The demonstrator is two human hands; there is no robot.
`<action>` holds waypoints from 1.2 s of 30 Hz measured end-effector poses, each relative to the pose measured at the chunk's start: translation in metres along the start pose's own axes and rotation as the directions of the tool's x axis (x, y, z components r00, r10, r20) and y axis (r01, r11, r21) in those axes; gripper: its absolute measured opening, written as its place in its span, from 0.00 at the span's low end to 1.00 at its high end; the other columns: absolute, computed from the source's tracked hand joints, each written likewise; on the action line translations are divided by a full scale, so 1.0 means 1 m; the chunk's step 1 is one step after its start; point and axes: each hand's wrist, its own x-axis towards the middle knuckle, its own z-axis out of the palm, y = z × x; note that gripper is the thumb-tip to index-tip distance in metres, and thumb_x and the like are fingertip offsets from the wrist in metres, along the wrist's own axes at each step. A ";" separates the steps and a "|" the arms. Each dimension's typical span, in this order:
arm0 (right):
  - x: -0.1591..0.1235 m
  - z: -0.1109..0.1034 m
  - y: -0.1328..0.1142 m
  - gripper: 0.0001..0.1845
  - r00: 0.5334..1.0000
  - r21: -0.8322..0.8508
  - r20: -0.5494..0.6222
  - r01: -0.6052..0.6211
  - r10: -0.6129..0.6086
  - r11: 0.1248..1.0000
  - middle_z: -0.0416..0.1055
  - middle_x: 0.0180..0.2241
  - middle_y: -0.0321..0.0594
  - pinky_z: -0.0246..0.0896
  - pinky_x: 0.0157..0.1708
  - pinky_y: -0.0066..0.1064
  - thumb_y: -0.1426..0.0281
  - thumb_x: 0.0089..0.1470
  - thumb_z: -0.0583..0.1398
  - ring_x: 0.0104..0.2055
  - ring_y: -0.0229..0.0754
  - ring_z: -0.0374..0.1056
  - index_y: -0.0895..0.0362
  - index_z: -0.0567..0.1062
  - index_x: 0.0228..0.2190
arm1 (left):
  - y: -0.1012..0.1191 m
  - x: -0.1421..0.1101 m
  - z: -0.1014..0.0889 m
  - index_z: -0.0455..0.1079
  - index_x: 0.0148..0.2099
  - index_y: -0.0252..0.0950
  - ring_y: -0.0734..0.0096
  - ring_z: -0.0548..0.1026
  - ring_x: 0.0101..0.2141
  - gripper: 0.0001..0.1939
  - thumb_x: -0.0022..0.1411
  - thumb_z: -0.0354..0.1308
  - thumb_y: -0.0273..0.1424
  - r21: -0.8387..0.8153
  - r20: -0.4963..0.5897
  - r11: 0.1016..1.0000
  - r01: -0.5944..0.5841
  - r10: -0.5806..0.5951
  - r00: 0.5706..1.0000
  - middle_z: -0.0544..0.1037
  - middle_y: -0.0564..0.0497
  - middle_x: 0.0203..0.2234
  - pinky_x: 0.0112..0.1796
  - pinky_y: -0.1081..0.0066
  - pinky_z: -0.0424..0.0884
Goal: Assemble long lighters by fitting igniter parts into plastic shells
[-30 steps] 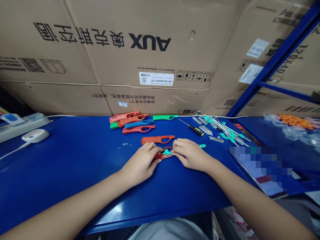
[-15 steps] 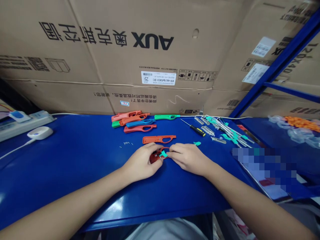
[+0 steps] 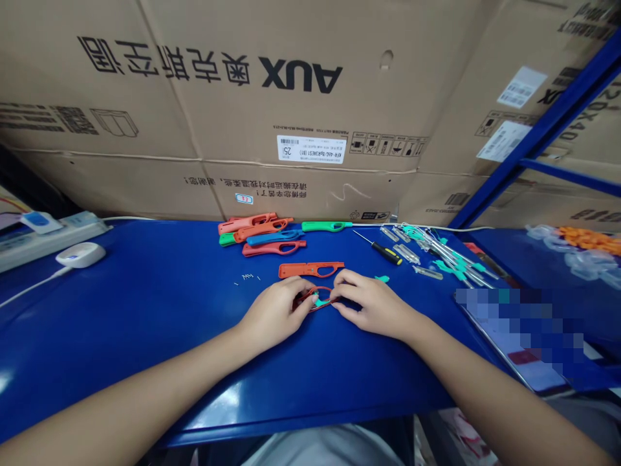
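Between my hands sits a red-orange lighter shell half (image 3: 323, 309) with an oval finger loop. A teal trigger piece (image 3: 320, 301) lies in it. My left hand (image 3: 276, 307) is wrapped round the shell's wide end, its thumb pressed by the teal piece. The fingertips of my right hand (image 3: 371, 304) pinch the shell's narrow end. Just behind my hands rests another orange lighter shell half (image 3: 310, 269). A loose teal trigger (image 3: 382, 279) lies beyond my right hand. My fingers hide part of the held shell.
Several coloured lighter shells (image 3: 274, 248) lie by the cardboard box (image 3: 218, 129). Small screws (image 3: 246, 277) are scattered left. A screwdriver (image 3: 387, 253), clear tubes (image 3: 406, 253) and metal rods with teal parts (image 3: 453, 255) lie right, near a tablet-like device (image 3: 514, 343). A power strip (image 3: 53, 239) stands far left.
My left thumb has moved onto the teal trigger, which sits lower in the shell. My right fingers have shifted right, to the shell's narrow end. The camera view has shifted slightly.
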 end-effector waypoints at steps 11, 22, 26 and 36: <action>0.000 0.002 0.002 0.04 1.000 0.052 -0.012 -0.011 0.012 0.999 0.70 0.42 0.39 0.63 0.37 0.28 0.71 0.61 0.60 0.37 0.37 0.69 0.54 0.76 0.38 | -0.001 0.000 -0.002 0.77 0.51 0.39 0.64 0.77 0.37 0.14 0.70 0.51 0.31 0.011 0.006 0.998 -0.059 0.059 0.998 0.78 0.48 0.38 0.40 0.68 0.70; 0.002 0.009 0.009 0.03 0.999 0.178 -0.036 -0.020 0.026 0.984 0.70 0.40 0.38 0.64 0.39 0.29 0.73 0.61 0.61 0.38 0.37 0.69 0.54 0.75 0.37 | -0.011 0.002 0.003 0.75 0.55 0.37 0.63 0.75 0.40 0.17 0.71 0.50 0.32 0.046 -0.018 0.992 -0.114 0.115 0.993 0.74 0.45 0.40 0.45 0.63 0.72; 0.003 0.008 0.010 0.02 0.999 0.218 -0.035 -0.030 0.038 0.975 0.70 0.39 0.38 0.63 0.36 0.28 0.73 0.60 0.62 0.36 0.37 0.68 0.55 0.75 0.36 | -0.011 0.002 0.002 0.74 0.56 0.37 0.63 0.75 0.41 0.17 0.71 0.51 0.31 0.030 -0.014 0.992 -0.119 0.119 0.993 0.75 0.45 0.42 0.46 0.63 0.72; 0.003 0.005 0.008 0.02 0.997 0.242 -0.012 -0.070 0.076 0.968 0.70 0.38 0.38 0.62 0.36 0.29 0.72 0.59 0.63 0.36 0.38 0.67 0.55 0.75 0.35 | -0.008 0.003 0.002 0.74 0.55 0.38 0.63 0.76 0.41 0.15 0.70 0.51 0.31 0.037 -0.006 0.991 -0.128 0.128 0.992 0.75 0.45 0.42 0.45 0.63 0.72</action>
